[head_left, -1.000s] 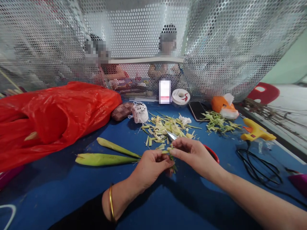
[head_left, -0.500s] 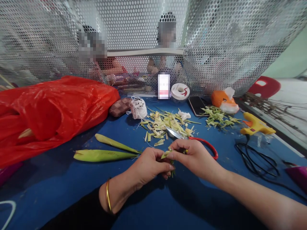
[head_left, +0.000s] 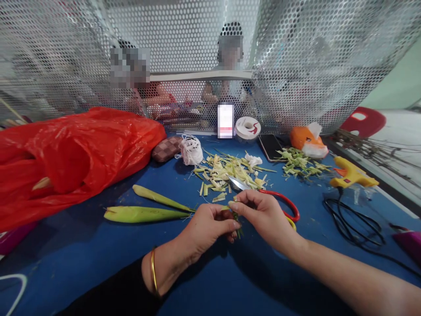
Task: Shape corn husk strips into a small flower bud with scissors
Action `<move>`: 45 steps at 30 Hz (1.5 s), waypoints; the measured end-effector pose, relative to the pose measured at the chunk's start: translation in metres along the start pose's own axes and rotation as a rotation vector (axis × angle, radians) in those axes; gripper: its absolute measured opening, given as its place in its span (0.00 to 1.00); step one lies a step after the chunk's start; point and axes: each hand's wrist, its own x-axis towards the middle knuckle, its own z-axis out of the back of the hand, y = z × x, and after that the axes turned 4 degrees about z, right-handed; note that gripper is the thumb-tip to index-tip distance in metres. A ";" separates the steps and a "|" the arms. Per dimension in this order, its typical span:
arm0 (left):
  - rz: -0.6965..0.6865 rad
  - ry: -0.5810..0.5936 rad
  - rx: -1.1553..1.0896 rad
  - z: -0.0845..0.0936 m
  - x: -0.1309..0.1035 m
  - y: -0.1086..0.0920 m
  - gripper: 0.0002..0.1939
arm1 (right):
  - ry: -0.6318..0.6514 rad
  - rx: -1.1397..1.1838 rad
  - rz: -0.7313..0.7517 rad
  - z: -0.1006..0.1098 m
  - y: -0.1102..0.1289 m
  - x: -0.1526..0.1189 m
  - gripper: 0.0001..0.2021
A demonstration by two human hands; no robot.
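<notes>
Left hand: yours (head_left: 210, 226) is grasping a small green bunch (head_left: 239, 231) between thumb and fingers, stem ends poking out below.
Right hand: yours (head_left: 261, 208) has thumb and forefinger pinched on a pale leaf strip (head_left: 225, 207) at the bunch's top; exact contact partly hidden.
Bunch: between your two hands, raised over the blue surface (head_left: 131, 259), just nearer you than the scissors (head_left: 272, 192).
Step in hand: looks like you're setting or folding the strip against the bunch.
Next move: calls, I judge, for a steady left pinch while your right fingertips lay the strip snug; slipping is the risk.
Trimmings: pale heap (head_left: 226, 169) beyond your hands, scissor tip touching its near edge.
Spool: white face (head_left: 241, 128) with a red mark; grey lettering too small for you to read.
Upright screen: phone (head_left: 225, 120) blurred out, no text.
Glue gun: yellow (head_left: 351, 173), red switch; you can read no brand.
</notes>
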 end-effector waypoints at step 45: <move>-0.059 -0.069 -0.020 0.004 0.002 -0.004 0.09 | 0.126 0.191 -0.048 0.010 0.001 0.010 0.10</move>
